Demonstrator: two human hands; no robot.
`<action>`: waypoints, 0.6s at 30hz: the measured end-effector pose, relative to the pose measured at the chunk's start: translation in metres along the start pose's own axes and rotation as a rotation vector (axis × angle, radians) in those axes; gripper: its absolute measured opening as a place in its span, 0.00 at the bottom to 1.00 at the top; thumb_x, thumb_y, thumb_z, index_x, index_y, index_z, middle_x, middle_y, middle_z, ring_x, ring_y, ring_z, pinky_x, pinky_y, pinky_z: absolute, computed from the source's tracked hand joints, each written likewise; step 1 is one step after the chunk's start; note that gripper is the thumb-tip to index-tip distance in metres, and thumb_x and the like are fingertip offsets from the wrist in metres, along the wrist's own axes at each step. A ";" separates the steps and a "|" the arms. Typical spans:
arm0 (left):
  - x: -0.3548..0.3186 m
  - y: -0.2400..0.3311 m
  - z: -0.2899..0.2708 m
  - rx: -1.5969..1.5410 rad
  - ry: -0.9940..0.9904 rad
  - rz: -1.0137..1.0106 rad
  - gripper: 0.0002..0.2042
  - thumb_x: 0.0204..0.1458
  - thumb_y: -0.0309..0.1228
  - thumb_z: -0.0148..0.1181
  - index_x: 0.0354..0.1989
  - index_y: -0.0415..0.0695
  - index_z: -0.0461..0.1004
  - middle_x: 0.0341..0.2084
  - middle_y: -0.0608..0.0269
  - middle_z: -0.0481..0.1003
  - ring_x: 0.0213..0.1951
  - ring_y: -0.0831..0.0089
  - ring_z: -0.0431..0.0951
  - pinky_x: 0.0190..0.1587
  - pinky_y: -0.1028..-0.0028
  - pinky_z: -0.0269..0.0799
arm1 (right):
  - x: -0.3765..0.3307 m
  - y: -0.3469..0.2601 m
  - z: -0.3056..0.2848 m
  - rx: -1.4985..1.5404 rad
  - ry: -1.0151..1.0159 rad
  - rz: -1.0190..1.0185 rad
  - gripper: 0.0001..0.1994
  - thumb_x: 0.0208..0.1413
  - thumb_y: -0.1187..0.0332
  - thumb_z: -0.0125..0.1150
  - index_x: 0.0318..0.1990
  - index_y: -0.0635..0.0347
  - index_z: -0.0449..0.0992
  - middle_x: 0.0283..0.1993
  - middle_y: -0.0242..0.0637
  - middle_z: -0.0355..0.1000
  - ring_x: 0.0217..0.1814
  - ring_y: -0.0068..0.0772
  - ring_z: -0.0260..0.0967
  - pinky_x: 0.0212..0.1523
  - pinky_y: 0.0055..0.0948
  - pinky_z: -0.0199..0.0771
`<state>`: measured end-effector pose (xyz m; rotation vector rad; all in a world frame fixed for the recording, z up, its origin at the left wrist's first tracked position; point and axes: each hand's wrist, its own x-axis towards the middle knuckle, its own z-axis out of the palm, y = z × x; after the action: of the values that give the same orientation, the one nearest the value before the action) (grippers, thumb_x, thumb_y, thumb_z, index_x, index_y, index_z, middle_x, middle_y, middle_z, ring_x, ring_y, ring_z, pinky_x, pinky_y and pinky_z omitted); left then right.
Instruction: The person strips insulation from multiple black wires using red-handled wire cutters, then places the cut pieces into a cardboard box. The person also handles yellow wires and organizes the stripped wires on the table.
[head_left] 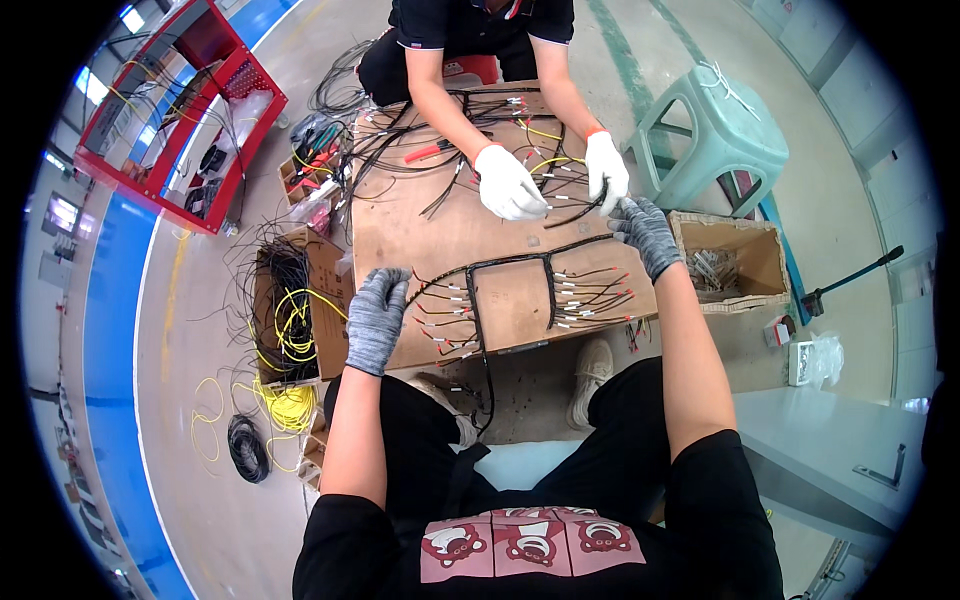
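Note:
A black taped wiring harness lies across the brown cardboard-topped work surface, with branches of thin wires ending in red tips and white tags. My left hand, in a grey glove, is closed around the harness's left end. At its right end my right hand, gloved alike, pinches the harness; its fingertips are partly hidden. One branch hangs over the near edge toward my feet. Opposite me, a co-worker's white-gloved hands handle another black wire bundle, close to my right hand.
To the left stand a cardboard box of tangled wires and a red cart. Yellow wire coils lie on the floor. At right are a green plastic stool, an open carton of small parts and a grey table.

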<state>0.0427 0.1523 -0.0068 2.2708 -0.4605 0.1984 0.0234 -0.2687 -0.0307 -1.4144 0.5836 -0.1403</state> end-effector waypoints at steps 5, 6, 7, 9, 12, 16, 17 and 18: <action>-0.001 -0.002 0.001 -0.055 -0.012 -0.027 0.05 0.50 0.24 0.54 0.35 0.38 0.73 0.29 0.57 0.74 0.32 0.70 0.74 0.37 0.74 0.69 | 0.000 0.002 -0.006 -0.050 -0.001 0.052 0.12 0.58 0.62 0.51 0.44 0.57 0.67 0.35 0.33 0.72 0.29 0.24 0.70 0.26 0.22 0.70; -0.001 -0.002 0.001 -0.043 -0.013 -0.021 0.05 0.50 0.24 0.55 0.35 0.39 0.73 0.30 0.56 0.74 0.32 0.67 0.75 0.36 0.73 0.70 | 0.000 0.003 -0.007 -0.045 -0.005 0.072 0.12 0.58 0.62 0.50 0.44 0.57 0.67 0.35 0.33 0.72 0.29 0.24 0.70 0.26 0.22 0.70; -0.001 -0.002 0.000 -0.030 -0.012 -0.012 0.05 0.50 0.24 0.55 0.35 0.40 0.73 0.30 0.55 0.74 0.32 0.64 0.75 0.36 0.72 0.70 | 0.000 0.003 -0.006 -0.039 -0.008 0.090 0.12 0.58 0.61 0.50 0.45 0.57 0.67 0.35 0.33 0.72 0.29 0.24 0.70 0.26 0.22 0.70; -0.001 0.000 0.002 -0.020 -0.019 -0.034 0.05 0.49 0.24 0.56 0.35 0.40 0.73 0.31 0.54 0.74 0.32 0.62 0.76 0.35 0.71 0.71 | 0.001 0.003 -0.005 -0.051 -0.004 0.115 0.12 0.58 0.62 0.50 0.45 0.56 0.67 0.36 0.33 0.73 0.29 0.25 0.70 0.27 0.22 0.71; -0.001 0.002 0.002 0.002 -0.026 -0.013 0.05 0.49 0.24 0.56 0.35 0.40 0.73 0.31 0.54 0.73 0.32 0.61 0.76 0.35 0.71 0.71 | -0.003 0.001 0.001 0.026 -0.017 0.100 0.10 0.59 0.65 0.48 0.44 0.59 0.66 0.34 0.33 0.71 0.24 0.23 0.67 0.20 0.21 0.67; 0.000 0.004 0.004 -0.014 -0.037 -0.023 0.05 0.49 0.24 0.56 0.35 0.40 0.73 0.31 0.54 0.74 0.33 0.62 0.76 0.36 0.71 0.71 | 0.000 0.002 -0.003 -0.040 -0.032 0.116 0.13 0.57 0.60 0.51 0.46 0.57 0.66 0.36 0.34 0.72 0.29 0.26 0.71 0.26 0.23 0.71; 0.000 0.007 0.005 -0.024 -0.039 -0.023 0.05 0.49 0.25 0.56 0.35 0.39 0.73 0.31 0.54 0.74 0.33 0.63 0.76 0.36 0.71 0.71 | 0.000 0.002 -0.003 -0.038 -0.018 0.122 0.14 0.57 0.60 0.51 0.46 0.57 0.66 0.36 0.34 0.72 0.29 0.26 0.71 0.26 0.23 0.71; 0.001 0.009 0.007 -0.033 -0.043 -0.024 0.06 0.49 0.25 0.55 0.35 0.39 0.73 0.31 0.54 0.74 0.33 0.63 0.76 0.37 0.72 0.71 | 0.000 0.003 -0.003 -0.037 -0.003 0.128 0.14 0.57 0.59 0.52 0.45 0.57 0.66 0.36 0.35 0.72 0.29 0.27 0.71 0.25 0.24 0.72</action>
<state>0.0398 0.1414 -0.0049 2.2502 -0.4554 0.1296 0.0219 -0.2707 -0.0335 -1.4080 0.6748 -0.0256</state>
